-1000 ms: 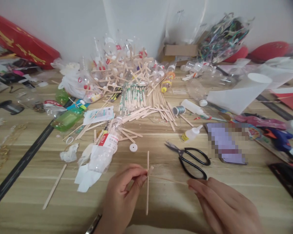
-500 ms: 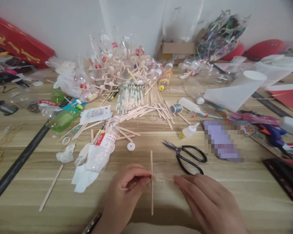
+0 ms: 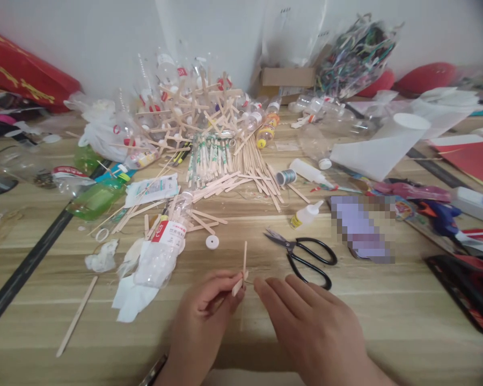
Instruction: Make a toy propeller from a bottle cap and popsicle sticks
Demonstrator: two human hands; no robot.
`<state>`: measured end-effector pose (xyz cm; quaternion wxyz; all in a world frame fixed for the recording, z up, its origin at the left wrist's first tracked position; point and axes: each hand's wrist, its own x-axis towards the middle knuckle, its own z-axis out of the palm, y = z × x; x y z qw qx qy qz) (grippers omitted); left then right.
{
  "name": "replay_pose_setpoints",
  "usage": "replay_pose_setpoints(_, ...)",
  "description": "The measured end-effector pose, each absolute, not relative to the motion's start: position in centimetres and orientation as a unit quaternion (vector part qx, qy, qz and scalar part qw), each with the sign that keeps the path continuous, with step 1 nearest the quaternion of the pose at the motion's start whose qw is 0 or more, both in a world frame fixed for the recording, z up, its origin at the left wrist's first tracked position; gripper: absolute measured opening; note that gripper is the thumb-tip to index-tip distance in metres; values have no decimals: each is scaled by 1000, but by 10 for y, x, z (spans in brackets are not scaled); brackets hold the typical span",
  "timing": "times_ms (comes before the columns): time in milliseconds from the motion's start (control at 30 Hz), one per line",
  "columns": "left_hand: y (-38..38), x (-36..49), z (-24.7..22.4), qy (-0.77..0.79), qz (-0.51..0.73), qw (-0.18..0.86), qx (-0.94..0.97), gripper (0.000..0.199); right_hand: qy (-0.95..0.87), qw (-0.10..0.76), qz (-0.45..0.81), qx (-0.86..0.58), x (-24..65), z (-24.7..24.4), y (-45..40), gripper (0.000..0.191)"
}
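My left hand (image 3: 211,313) pinches a flat wooden craft stick (image 3: 245,257) that stands near upright. A short piece of flat wood (image 3: 238,285) crosses it at the fingertips; whether the two are joined, I cannot tell. To the right, my right hand (image 3: 312,316) has its fingers together, with the back of the hand facing up. From its fingertips a thin wooden stick (image 3: 250,283) reaches toward the crossing; most of it is hidden by the hand. Black-handled scissors (image 3: 293,246) lie open just beyond my right hand. A white cap with a hole (image 3: 212,242) lies beyond my left hand.
A plastic bottle (image 3: 161,246) on white paper and a loose craft stick (image 3: 77,316) lie left. Farther back are a glue bottle (image 3: 306,214), a thread spool (image 3: 285,177), a skewer bundle (image 3: 249,155) and heaped bottles with sticks. A blurred-out phone-like object (image 3: 360,228) lies right.
My right hand has moved left, close to my left fingertips. The craft stick in my left hand has tilted, and a short crosspiece now shows. The view has shifted slightly.
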<state>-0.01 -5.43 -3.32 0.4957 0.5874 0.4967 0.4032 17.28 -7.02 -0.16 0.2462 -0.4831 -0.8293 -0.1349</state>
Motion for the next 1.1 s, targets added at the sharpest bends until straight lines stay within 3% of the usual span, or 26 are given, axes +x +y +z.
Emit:
replay_pose_setpoints(267, -54, -12, -17, 517, 389, 318, 693, 18, -820, 247, -128, -501, 175, -11, -71, 32)
replay_pose_setpoints(567, -59, -8, -7, 493, 389, 249, 737, 17, -817, 240, -132, -507, 174, -12, -73, 32)
replay_pose_setpoints(700, -60, -6, -7, 482, 397, 244, 742, 15, -834, 220, -131, -489, 178, -3, -73, 32)
replay_pose_setpoints(1100, -50, -5, -6, 463, 411, 332, 711, 17, -814, 303, 42, -494, 198, -4, -78, 19)
